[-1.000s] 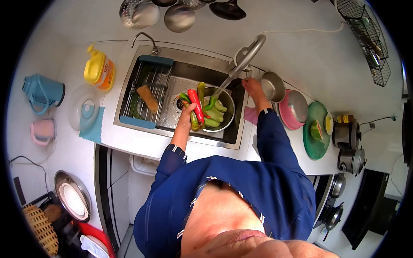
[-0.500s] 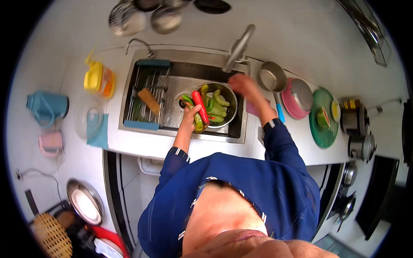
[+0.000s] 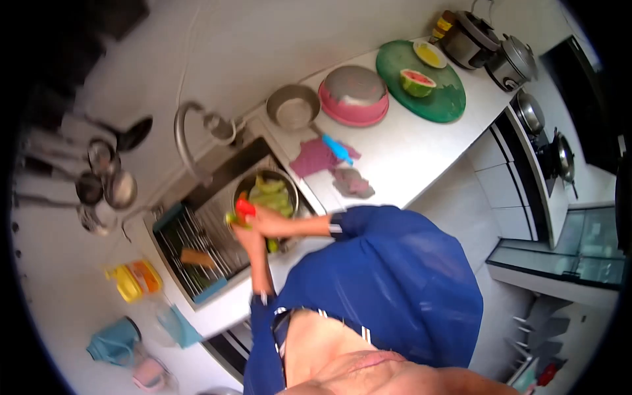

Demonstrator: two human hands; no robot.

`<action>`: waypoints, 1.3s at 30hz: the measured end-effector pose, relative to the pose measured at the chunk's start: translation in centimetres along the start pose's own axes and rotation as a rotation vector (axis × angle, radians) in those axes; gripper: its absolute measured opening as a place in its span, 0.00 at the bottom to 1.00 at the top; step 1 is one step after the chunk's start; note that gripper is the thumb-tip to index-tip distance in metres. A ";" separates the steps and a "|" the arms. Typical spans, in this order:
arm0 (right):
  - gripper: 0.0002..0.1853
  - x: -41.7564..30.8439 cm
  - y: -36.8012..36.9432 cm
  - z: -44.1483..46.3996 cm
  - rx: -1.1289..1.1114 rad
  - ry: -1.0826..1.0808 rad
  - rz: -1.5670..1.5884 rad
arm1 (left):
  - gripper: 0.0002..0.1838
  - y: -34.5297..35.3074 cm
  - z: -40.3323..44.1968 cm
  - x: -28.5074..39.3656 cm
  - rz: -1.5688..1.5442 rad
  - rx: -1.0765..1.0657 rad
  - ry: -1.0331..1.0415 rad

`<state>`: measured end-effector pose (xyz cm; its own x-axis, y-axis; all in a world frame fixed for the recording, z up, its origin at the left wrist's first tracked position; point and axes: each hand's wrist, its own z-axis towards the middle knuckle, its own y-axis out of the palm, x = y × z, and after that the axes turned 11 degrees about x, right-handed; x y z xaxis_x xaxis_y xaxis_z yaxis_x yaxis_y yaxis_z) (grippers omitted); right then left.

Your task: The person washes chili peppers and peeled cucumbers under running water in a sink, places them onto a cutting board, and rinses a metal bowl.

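Observation:
Over the sink (image 3: 309, 197), my two hands are together around a bunch of peppers. My left hand (image 3: 249, 238) is closed on them, with a green pepper (image 3: 230, 218) poking out at its side. My right hand (image 3: 271, 222) presses in from the right, its fingers closed about the red pepper (image 3: 245, 208). Just beyond them a metal bowl (image 3: 295, 191) holds several green peppers (image 3: 270, 192). Another bit of green (image 3: 272, 245) shows below my wrists. Blur and overlap hide most of the fingers.
A curved faucet (image 3: 181, 141) arches over the sink, beside a drying rack (image 3: 204, 240) with a brown sponge (image 3: 197, 257). To the right are a saucepan (image 3: 293, 108), purple cloth (image 3: 309, 158), pink basin (image 3: 355, 115) and green board (image 3: 447, 102) with cut watermelon (image 3: 416, 83).
My right hand has come from beside the faucet to the peppers in my left hand. My view has turned, so the counter now slants up to the right.

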<state>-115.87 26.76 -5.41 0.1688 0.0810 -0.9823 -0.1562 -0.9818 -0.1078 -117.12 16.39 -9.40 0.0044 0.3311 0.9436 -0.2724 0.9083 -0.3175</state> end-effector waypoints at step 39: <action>0.15 19.3 -66.8 -16.8 1.149 0.023 -0.874 | 0.31 39.4 -22.8 14.6 0.250 -0.764 0.417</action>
<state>-85.86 91.06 -14.61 0.6317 0.5586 -0.5375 -0.6765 0.0586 -0.7342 -105.90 62.84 -10.28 0.4194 0.4724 0.7752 0.4003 0.6702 -0.6250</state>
